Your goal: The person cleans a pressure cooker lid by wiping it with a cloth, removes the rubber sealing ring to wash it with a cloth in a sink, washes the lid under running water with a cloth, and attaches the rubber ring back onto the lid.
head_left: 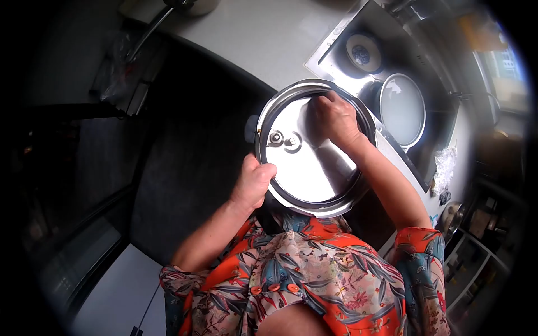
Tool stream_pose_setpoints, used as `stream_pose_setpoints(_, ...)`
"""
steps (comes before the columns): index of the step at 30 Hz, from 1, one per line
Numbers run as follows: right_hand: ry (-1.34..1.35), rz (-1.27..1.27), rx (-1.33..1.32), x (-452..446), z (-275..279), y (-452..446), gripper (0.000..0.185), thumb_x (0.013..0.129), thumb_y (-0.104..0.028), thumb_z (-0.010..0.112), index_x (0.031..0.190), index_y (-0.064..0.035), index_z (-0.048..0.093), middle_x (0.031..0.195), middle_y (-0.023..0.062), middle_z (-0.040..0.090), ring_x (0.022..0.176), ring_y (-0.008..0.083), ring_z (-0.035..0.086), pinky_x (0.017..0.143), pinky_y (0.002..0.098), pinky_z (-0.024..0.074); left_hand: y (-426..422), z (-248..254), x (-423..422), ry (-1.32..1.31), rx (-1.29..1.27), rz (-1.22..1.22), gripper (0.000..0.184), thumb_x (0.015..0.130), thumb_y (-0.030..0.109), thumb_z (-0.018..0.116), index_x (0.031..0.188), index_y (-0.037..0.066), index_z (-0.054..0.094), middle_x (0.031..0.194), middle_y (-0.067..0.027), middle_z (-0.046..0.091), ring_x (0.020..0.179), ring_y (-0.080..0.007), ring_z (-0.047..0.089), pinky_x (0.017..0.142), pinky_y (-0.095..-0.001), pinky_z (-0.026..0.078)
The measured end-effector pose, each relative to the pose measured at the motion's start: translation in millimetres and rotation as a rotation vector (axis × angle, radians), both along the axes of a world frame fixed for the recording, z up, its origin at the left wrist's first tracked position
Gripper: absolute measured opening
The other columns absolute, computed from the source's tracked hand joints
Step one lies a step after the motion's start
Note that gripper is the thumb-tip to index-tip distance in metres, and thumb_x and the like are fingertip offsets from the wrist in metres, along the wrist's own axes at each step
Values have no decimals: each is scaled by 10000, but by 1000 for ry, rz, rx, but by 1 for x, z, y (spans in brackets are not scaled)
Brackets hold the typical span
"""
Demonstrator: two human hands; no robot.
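A shiny pressure cooker lid (302, 173) is held in front of my body, its inner side facing me. A dark sealing ring (360, 182) runs inside its rim, and small valve fittings (284, 140) show left of its middle. My left hand (255, 180) is closed on the lid's lower left rim, thumb over the edge. Reaching across the inner face, my right hand (337, 116) has its fingers curled at the upper part near the ring. Whatever those fingers may hold is hidden.
To the upper right, a sink (386, 53) holds a white bowl with a blue pattern (363, 54) and a round basin (402, 109) of cloudy liquid. A pale countertop (263, 39) borders it. Crumpled clear wrap (444, 168) lies at the right.
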State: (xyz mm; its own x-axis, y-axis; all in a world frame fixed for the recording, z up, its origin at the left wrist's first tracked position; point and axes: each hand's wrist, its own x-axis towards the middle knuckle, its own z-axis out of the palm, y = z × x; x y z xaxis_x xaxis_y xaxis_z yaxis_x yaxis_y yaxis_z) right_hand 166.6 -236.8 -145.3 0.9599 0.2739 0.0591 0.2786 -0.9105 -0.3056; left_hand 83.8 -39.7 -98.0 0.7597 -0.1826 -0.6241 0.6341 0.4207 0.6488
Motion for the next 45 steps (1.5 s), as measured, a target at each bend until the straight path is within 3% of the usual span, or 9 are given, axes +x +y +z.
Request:
stream_pose_setpoints(9,138,166,521,-15,27,60,84,700,-52,601,782,-48,584,807,111,569,696,304,584,634,377,486,17,-20,2,-13,65,-174,171,635,-82,432,744,-25,551,690,-28,555,584,-108,523,518,-242,422)
stream_pose_setpoints(15,-44,207,25,7,-4,32,127,708,-182,605,767,-73,581,756,76,558,768,279,584,652,378,486,13,-16,4,-21,-12,-118,260,638,-94,414,839,-52,573,772,-55,594,655,-127,565,590,-239,459)
stream_pose_setpoints(20,139,-11,-149,7,16,3,116,775,-83,484,823,-54,585,881,129,566,805,295,607,702,384,494,0,3,4,-24,-44,-27,206,667,-60,411,772,-72,588,740,-37,594,636,-97,542,566,-224,440)
stream_pose_setpoints(24,123,-105,-143,7,7,14,118,768,-75,483,820,-46,584,887,138,564,804,308,606,698,394,498,3,-9,2,-54,-45,-65,185,667,-59,412,740,-72,581,712,-32,583,605,-91,531,528,-232,430)
stream_pose_setpoints(28,-46,-32,161,3,-7,42,81,687,-119,585,662,-64,532,691,105,563,732,279,579,639,381,491,9,-23,0,-82,21,-152,148,662,-56,422,686,-54,568,670,-22,563,570,-79,509,478,-241,403)
stream_pose_setpoints(31,53,-6,405,-9,9,55,37,713,-88,561,689,-63,549,718,106,564,747,292,584,653,377,490,7,-12,2,-36,22,-144,126,658,-54,432,649,-38,557,641,-13,547,554,-73,492,464,-237,382)
stream_pose_setpoints(35,18,178,56,-8,2,23,86,749,-134,569,798,-78,613,797,103,574,724,300,591,638,392,485,9,-23,-8,0,-49,-168,233,651,-85,421,812,-48,586,742,-52,594,642,-121,563,589,-254,467)
stream_pose_setpoints(37,48,-68,60,-2,4,-6,86,778,-150,563,802,-81,609,800,102,564,703,310,585,633,405,482,-2,-3,-3,2,-74,-95,216,650,-68,418,779,-78,591,761,-67,609,643,-120,569,573,-242,464)
stream_pose_setpoints(45,-18,-99,131,-9,-6,-10,70,764,-96,568,822,-73,599,818,116,539,712,328,572,626,413,471,17,-19,15,188,-243,-152,192,737,1,573,906,-82,604,864,-130,638,765,-190,633,718,-298,519)
